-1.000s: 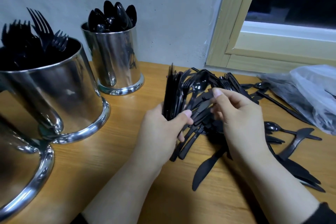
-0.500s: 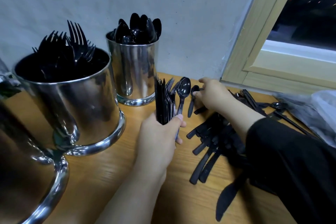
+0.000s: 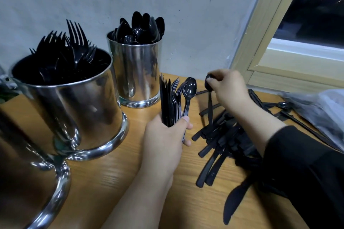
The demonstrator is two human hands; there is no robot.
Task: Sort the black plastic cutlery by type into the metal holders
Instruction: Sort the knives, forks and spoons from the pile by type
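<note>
Currently: both hands hold cutlery above the table (image 3: 111, 182).

Left hand (image 3: 165, 141) grips an upright bundle (image 3: 172, 102) of knives, forks and one spoon, fingers curled round the handles. Right hand (image 3: 229, 89) pinches a spoon (image 3: 210, 96) by its bowl, handle hanging down into the loose pile (image 3: 219, 141). Fork holder (image 3: 74, 109) stands at left; spoon holder (image 3: 137, 72) stands behind it near the wall. A third holder (image 3: 28, 182) is partly in view at lower left. A plastic bag (image 3: 320, 113) lies at right.
</note>
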